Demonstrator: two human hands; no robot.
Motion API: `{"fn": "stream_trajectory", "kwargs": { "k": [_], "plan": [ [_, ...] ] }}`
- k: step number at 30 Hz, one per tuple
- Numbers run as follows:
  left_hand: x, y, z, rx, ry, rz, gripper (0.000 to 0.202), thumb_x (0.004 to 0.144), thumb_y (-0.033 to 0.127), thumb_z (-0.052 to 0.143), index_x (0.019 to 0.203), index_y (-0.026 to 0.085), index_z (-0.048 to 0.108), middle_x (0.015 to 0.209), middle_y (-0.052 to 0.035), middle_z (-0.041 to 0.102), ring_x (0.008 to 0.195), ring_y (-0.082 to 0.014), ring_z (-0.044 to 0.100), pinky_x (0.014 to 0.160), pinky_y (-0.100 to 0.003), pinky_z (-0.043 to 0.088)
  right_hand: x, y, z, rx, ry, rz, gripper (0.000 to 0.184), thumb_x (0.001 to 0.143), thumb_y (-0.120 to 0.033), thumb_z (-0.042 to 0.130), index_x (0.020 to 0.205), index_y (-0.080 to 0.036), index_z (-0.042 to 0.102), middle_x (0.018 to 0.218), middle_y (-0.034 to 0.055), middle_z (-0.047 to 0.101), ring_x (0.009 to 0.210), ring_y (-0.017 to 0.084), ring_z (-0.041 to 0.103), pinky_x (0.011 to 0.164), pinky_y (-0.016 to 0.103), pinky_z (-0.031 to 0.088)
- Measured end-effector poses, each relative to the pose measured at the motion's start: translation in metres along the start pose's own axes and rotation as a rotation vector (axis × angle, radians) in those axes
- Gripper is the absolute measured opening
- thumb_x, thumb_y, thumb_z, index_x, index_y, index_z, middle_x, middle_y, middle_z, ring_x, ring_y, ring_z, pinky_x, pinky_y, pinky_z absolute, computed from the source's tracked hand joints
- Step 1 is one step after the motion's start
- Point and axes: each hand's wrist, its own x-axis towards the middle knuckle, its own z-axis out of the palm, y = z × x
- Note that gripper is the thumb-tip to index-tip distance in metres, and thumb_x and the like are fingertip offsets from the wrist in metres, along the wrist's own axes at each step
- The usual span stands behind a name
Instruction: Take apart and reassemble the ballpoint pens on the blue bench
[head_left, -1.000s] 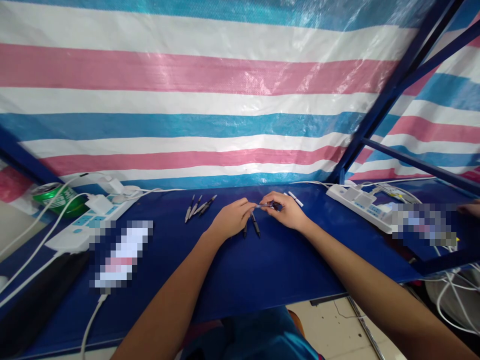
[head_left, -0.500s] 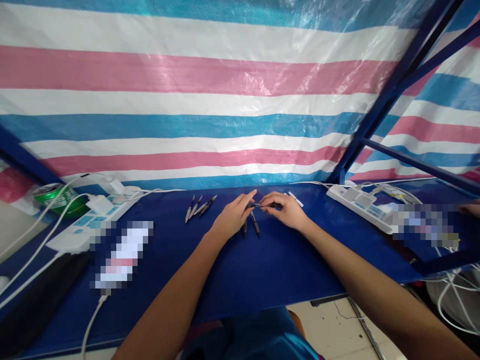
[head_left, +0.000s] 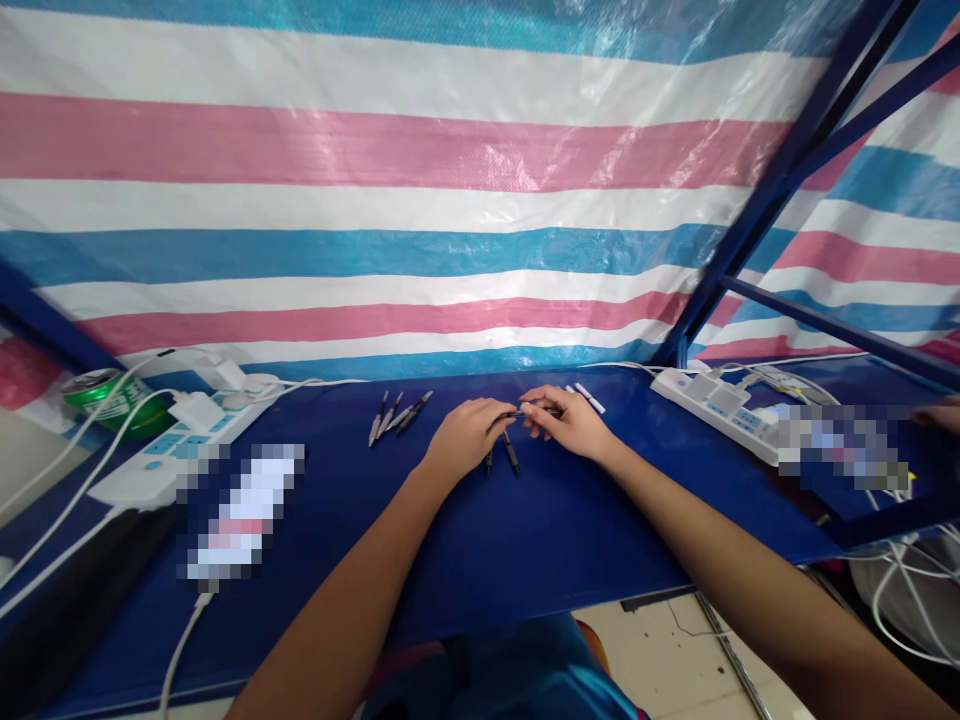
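Above the middle of the blue tabletop, a dark pen (head_left: pixel 517 413) lies crosswise between my two hands. My left hand (head_left: pixel 471 436) pinches one end of it between thumb and fingers. The other end is held by my right hand (head_left: pixel 568 422), whose fingers partly cover it. Just below the hands, a dark pen (head_left: pixel 511 455) rests on the table, with another dark pen (head_left: pixel 489 462) beside it, half hidden by my left hand. Several pens (head_left: pixel 399 418) lie in a group to the left. White sticks (head_left: pixel 589 397) show behind my right hand.
A power strip (head_left: pixel 161 460) with plugs, a green can (head_left: pixel 112 402) and a blurred phone (head_left: pixel 247 510) on a cable are at left. Another power strip (head_left: pixel 720 412) stands at right, near a blurred device (head_left: pixel 844 445) and another person's hand (head_left: pixel 937 415). Blue frame bars (head_left: pixel 780 200) rise at right.
My left hand's raised fingers have come down and curled around the pen's end. The right hand stays nearly in place, its fingers slightly shifted on the pen.
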Motion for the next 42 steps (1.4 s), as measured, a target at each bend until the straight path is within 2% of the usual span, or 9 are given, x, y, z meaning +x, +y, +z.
{"fn": "stream_trajectory", "kwargs": {
  "k": [3,7,12,18,21,24,29,34,42],
  "plan": [
    [-0.0005,-0.0019,-0.0003,0.037,0.031,-0.041,0.019,0.106,0.026,0.058,0.119,0.022,0.071,0.114,-0.0065,0.078,0.106,-0.0238,0.073,0.094,-0.039,0.056,0.0008,-0.0010,-0.0022,-0.049,0.013,-0.028,0.040,0.092,-0.053,0.076,0.119,-0.025,0.069,0.102,0.0060,0.079,0.081,0.022,0.077,0.068,0.034,0.063],
    [-0.0019,-0.0050,0.0000,0.053,0.010,-0.045,0.019,0.107,0.028,0.058,0.119,0.022,0.072,0.113,-0.0068,0.078,0.106,-0.0239,0.073,0.094,-0.039,0.056,0.0015,-0.0020,-0.0054,-0.107,-0.043,0.001,0.034,0.099,-0.056,0.066,0.101,-0.023,0.073,0.081,0.0037,0.076,0.069,0.020,0.072,0.067,0.034,0.060],
    [-0.0020,-0.0059,0.0002,0.056,0.016,-0.034,0.020,0.107,0.028,0.057,0.119,0.022,0.072,0.114,-0.0071,0.078,0.106,-0.0242,0.072,0.094,-0.040,0.056,0.0024,-0.0012,-0.0071,-0.117,0.018,-0.010,0.040,0.093,-0.056,0.074,0.118,-0.026,0.069,0.096,0.0045,0.078,0.074,0.020,0.074,0.069,0.035,0.061],
    [-0.0018,-0.0055,-0.0007,0.076,0.028,-0.043,0.021,0.108,0.029,0.056,0.120,0.022,0.072,0.112,-0.0064,0.078,0.105,-0.0243,0.072,0.094,-0.040,0.056,0.0019,-0.0006,-0.0080,-0.081,-0.043,0.031,0.036,0.097,-0.059,0.066,0.107,-0.024,0.070,0.082,0.0026,0.075,0.065,0.018,0.070,0.066,0.034,0.059],
    [-0.0015,-0.0060,-0.0006,0.089,0.038,-0.047,0.019,0.107,0.028,0.058,0.118,0.021,0.073,0.111,-0.0057,0.079,0.104,-0.0242,0.072,0.093,-0.039,0.055,0.0021,0.0005,-0.0083,-0.066,-0.017,0.035,0.039,0.093,-0.057,0.073,0.113,-0.025,0.067,0.087,0.0023,0.076,0.068,0.019,0.072,0.069,0.034,0.060],
    [-0.0011,-0.0063,-0.0013,0.098,0.040,-0.064,0.018,0.106,0.027,0.060,0.116,0.023,0.073,0.110,-0.0053,0.079,0.103,-0.0237,0.072,0.090,-0.038,0.055,0.0021,-0.0006,-0.0093,-0.046,-0.016,0.035,0.039,0.089,-0.056,0.078,0.109,-0.025,0.065,0.089,0.0025,0.077,0.070,0.019,0.072,0.071,0.034,0.061],
    [-0.0016,-0.0057,-0.0026,0.102,0.023,-0.079,0.017,0.105,0.025,0.060,0.115,0.023,0.074,0.111,-0.0047,0.080,0.103,-0.0239,0.073,0.090,-0.038,0.054,0.0004,-0.0066,-0.0090,-0.070,-0.101,0.064,0.039,0.100,-0.060,0.062,0.092,-0.022,0.067,0.075,0.0022,0.074,0.060,0.017,0.067,0.060,0.030,0.055],
    [-0.0027,-0.0057,-0.0031,0.114,0.001,-0.115,0.018,0.105,0.029,0.060,0.114,0.023,0.075,0.109,-0.0052,0.080,0.100,-0.0242,0.074,0.088,-0.038,0.055,0.0007,-0.0054,-0.0065,-0.031,-0.044,0.061,0.042,0.090,-0.060,0.076,0.109,-0.024,0.068,0.084,0.0026,0.076,0.069,0.020,0.073,0.067,0.034,0.061],
    [-0.0031,-0.0071,-0.0022,0.102,-0.013,-0.111,0.019,0.104,0.031,0.062,0.116,0.024,0.076,0.113,-0.0052,0.080,0.104,-0.0246,0.075,0.091,-0.039,0.056,-0.0001,-0.0084,-0.0087,-0.122,-0.085,0.050,0.044,0.100,-0.064,0.059,0.090,-0.023,0.069,0.078,0.0035,0.077,0.062,0.018,0.069,0.062,0.031,0.056]
  ]
}}
